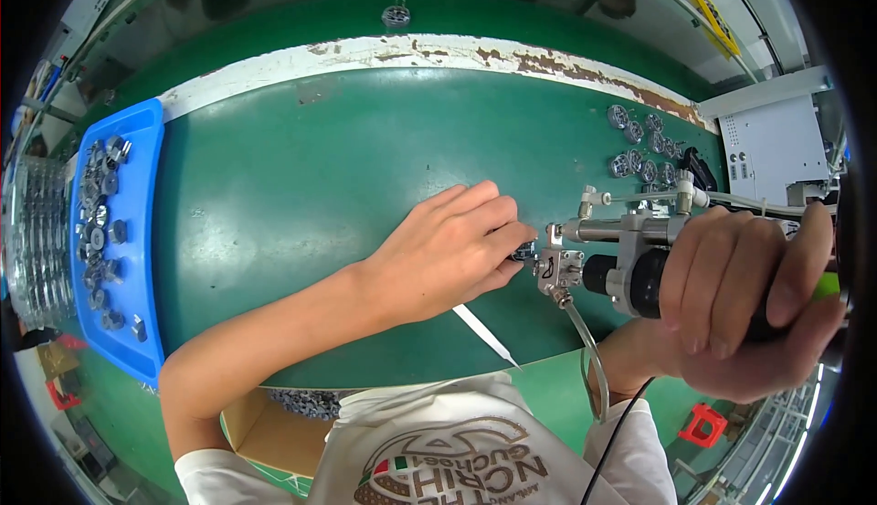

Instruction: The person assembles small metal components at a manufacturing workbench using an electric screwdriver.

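My left hand [457, 244] reaches across the green table with its fingers closed on a small dark round part [523, 252], mostly covered by the fingertips. The part sits against the metal nose block [557, 269] of a screwdriver with air fittings. My right hand [740, 295] is wrapped around the black body of this screwdriver [647, 281], which lies level and points left at the part. Its bright metal cylinder [607, 229] runs along the far side, and a clear hose [594, 350] hangs from the nose. A thin white pointed strip [486, 336] lies below my left hand.
At the left stands a blue tray [151, 258] of small grey parts, beside stacked clear trays [41, 240]. Several round metal parts [633, 132] lie at the far right near a white control box [776, 139]. Another round part [396, 16] sits beyond the worn white ledge [365, 52].
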Available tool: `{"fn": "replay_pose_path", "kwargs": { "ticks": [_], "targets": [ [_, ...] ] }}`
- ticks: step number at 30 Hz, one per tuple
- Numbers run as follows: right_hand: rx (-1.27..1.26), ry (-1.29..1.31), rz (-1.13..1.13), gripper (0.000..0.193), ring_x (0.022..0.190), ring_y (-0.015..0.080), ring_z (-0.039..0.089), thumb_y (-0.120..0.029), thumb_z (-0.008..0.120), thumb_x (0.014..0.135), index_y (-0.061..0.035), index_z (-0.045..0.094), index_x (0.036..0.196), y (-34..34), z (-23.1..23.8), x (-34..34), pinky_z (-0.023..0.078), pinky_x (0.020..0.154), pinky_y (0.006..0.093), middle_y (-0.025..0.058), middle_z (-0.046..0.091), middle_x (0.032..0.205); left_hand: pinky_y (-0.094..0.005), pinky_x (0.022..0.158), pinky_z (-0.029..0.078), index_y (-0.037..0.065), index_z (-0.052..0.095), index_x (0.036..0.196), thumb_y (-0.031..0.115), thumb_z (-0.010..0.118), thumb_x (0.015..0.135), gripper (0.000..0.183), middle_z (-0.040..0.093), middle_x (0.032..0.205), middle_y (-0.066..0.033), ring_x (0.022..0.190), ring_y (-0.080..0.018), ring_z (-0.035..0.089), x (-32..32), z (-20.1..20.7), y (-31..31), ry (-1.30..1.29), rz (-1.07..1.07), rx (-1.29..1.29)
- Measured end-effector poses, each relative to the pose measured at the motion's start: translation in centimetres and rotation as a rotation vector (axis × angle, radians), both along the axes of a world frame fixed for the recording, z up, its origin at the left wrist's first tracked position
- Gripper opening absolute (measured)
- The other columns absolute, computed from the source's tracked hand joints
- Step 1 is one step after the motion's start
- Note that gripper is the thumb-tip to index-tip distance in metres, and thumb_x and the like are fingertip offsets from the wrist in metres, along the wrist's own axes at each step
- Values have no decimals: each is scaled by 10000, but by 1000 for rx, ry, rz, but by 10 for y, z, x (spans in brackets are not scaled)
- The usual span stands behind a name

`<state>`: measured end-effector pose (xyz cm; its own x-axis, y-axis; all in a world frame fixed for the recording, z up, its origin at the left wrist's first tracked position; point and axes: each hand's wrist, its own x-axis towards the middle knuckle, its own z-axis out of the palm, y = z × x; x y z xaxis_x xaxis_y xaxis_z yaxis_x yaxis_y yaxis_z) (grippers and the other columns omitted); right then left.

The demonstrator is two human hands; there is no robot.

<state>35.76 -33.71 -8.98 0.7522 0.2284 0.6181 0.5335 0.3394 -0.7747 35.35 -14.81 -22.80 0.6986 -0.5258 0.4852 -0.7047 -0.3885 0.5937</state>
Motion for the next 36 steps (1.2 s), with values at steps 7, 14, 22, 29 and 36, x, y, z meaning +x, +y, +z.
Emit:
{"fn": "replay_pose_path", "kwargs": {
  "ticks": [7, 14, 22, 29, 36],
  "targets": [
    [207, -123, 119, 213, 313, 46, 409, -243, 533, 1018, -92, 517, 868, -42, 33, -7, 393, 324, 161, -37, 447, 441, -379, 813, 539, 72, 743, 1078, 107, 828, 760, 331, 677, 958, -57, 936, -262, 633, -9, 57, 68, -64, 186, 214],
    [255, -96, -131, 255, 313, 40, 371, -292, 499, 1049, -97, 503, 885, -41, 20, -10, 298, 298, 168, -44, 418, 446, -308, 878, 532, 52, 696, 1304, 170, 768, 888, 438, 723, 1216, -78, 1006, -129, 637, -60, 94, 205, 114, 854, -252],
    [115, -117, -4, 268, 367, 46, 413, -319, 457, 1097, -108, 478, 934, -49, 24, -3, 383, 351, 180, -26, 460, 505, -324, 786, 528, 50, 746, 1156, 174, 762, 909, 276, 760, 1034, -84, 898, -193, 684, 43, 48, 106, 266, 494, 89],
    [101, -129, -23, 286, 387, 48, 399, -328, 421, 1115, -109, 469, 936, -40, 28, -5, 385, 355, 197, -35, 450, 523, -453, 897, 549, 120, 600, 1380, 168, 778, 868, 545, 762, 1041, -117, 983, -331, 693, 184, 12, 44, -116, 563, 175],
    [56, -95, 54, 286, 397, 68, 404, -354, 420, 1107, -119, 473, 952, -43, 31, 5, 386, 390, 218, -33, 445, 522, -443, 895, 546, 87, 574, 1271, 165, 851, 802, 550, 765, 1030, -111, 1007, -332, 713, 128, 40, 20, -64, 419, 20]
  ]
}}
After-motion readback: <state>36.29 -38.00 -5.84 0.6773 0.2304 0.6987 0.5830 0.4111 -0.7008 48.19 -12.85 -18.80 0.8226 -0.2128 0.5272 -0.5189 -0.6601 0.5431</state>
